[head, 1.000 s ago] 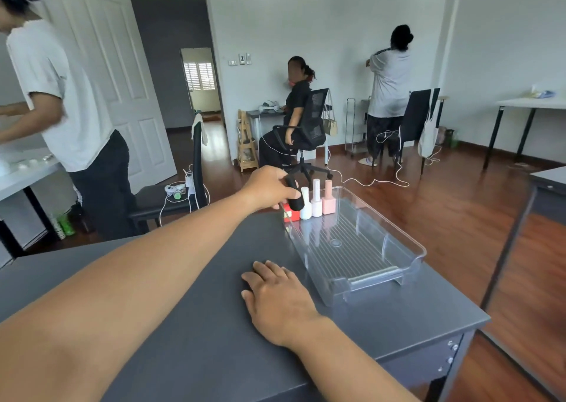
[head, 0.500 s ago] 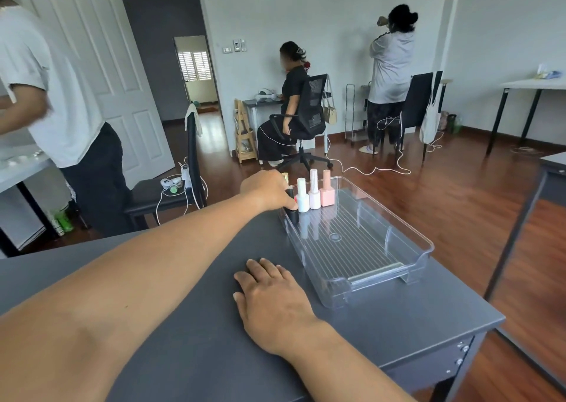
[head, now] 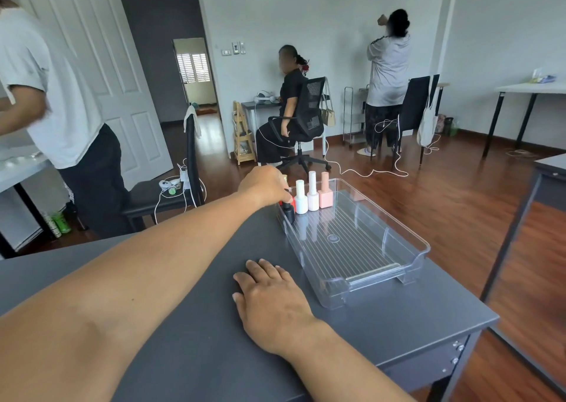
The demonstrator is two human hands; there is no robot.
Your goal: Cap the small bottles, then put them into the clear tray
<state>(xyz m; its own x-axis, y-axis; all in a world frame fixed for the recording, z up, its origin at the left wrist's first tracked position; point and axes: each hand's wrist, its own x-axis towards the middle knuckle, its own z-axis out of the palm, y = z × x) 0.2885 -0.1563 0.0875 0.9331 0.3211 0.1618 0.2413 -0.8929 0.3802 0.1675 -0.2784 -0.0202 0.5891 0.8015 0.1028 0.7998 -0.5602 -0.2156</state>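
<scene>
Over at the far-left corner of the clear tray, the left hand reaches in with its fingers curled down and clamped around the top of a small black bottle. That bottle stands upright inside the corner, its dark body showing through the glossy plastic wall. Just behind it, a sliver of a red bottle peeks out, mostly hidden by the fingers. To their right, along the tray's far wall, three capped bottles stand in a tight row: a white bottle, a pale pink bottle and a peach-pink bottle, each with a squarish matte body and a tall, slim cylindrical cap. The tray is rectangular and transparent, with rounded corners, a finely ribbed floor and a moulded grip at its near end. The right hand lies flat, palm down, with its fingers straight and slightly spread on the smooth dark grey table, just left of the tray's near corner.
</scene>
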